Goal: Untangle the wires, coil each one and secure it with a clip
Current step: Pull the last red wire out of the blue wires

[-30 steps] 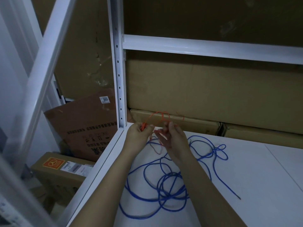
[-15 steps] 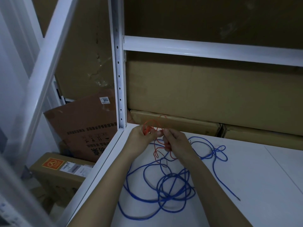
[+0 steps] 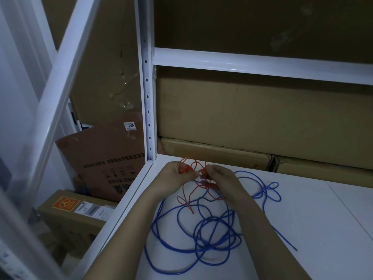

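Surface (image 3: 314,223): smooth white board in a white metal rack (image 3: 148,102), dim room. Cardboard boxes (image 3: 242,110) behind and at left on the floor. Blue wire (image 3: 214,229): thick, loose tangled loops on the surface. Red wire (image 3: 189,190): thin, looped, raised near the back corner; left hand (image 3: 175,174) and right hand (image 3: 222,180) fingers pinch it.
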Motion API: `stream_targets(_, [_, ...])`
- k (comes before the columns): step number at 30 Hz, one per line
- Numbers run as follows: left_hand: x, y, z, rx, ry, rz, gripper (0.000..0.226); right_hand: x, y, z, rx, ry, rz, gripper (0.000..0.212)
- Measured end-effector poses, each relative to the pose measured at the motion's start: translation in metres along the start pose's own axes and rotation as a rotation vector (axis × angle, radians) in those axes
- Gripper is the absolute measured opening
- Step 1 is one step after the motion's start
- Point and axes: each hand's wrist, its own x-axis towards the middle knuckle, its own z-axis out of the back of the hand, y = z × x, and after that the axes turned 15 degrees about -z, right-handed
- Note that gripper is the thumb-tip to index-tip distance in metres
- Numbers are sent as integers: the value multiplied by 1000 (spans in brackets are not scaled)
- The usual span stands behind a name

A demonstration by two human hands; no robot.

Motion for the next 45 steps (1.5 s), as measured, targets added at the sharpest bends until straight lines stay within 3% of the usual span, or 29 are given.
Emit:
stream_targets(4, [3,2,1,112,30,15,28,3,1,-5,65,-22,-66,35])
stream_targets(8, [1,10,9,71,-143,22,19,5,8,2,350,-67,-116,39])
stream_targets(14, [8,13,8,32,-417,52,22,4,8,4,769,181,-93,47])
stream_targets(20, [13,31,21,91,-563,126,29,5,15,19,853,94,13,36])
stream_targets(27, [12,50,40,208,-707,177,15,11,8,43,807,-219,12,21])
stream_targets(30, [4,63,57,272,-698,207,25,11,5,62,510,-358,-80,29])
stream_targets(32, [3,64,55,300,-644,211,21,16,1,60,348,-434,-164,9])
stream_targets(33, [3,62,52,311,-613,212,19,17,0,57,280,-464,-184,15])
stream_targets(34, [5,61,49,314,-590,202,17,21,-2,55,180,-493,-181,35])
stream_targets(36, [7,56,41,313,-550,171,13,24,-4,50,-249,-548,-130,55])
stream_targets(39, [10,49,31,324,-495,98,20,25,-10,37,-825,-610,83,50])
stream_targets(42, [11,38,24,383,-425,28,26,20,-4,16,-833,-504,458,40])
stream_targets(45, [13,33,18,420,-323,-11,20,18,5,-3,-927,-236,527,53])
